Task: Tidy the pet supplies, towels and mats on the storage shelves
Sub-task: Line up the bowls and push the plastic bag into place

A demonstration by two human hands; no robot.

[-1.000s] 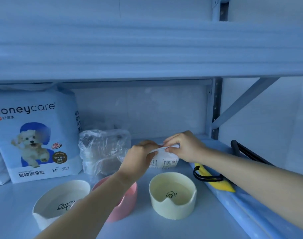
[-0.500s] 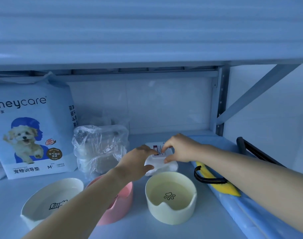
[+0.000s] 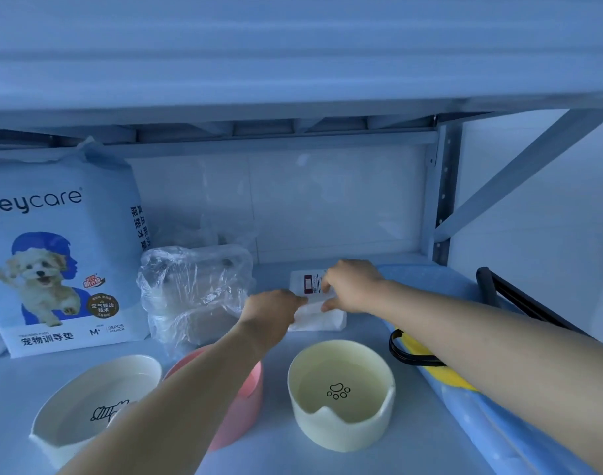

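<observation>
1. Both hands rest on a white packet (image 3: 322, 318) lying flat on the shelf (image 3: 279, 450) behind the yellow bowl (image 3: 341, 394).
2. Left hand (image 3: 271, 311) grips its left edge.
3. Right hand (image 3: 349, 284) pinches its top.

Storage nook for pet supplies, home or stockroom, can't tell which: grey-blue bolted metal rack (image 3: 444, 197) with a perforated upright and diagonal brace, set against a plain white wall (image 3: 327, 200). On the shelf: a large white-and-blue bag of puppy training pads printed with a dog (image 3: 56, 255), a clear-plastic-wrapped bundle (image 3: 194, 289), and three pet bowls, one cream with a paw print (image 3: 341, 395), one pink (image 3: 238, 402), one white (image 3: 87, 406).
</observation>
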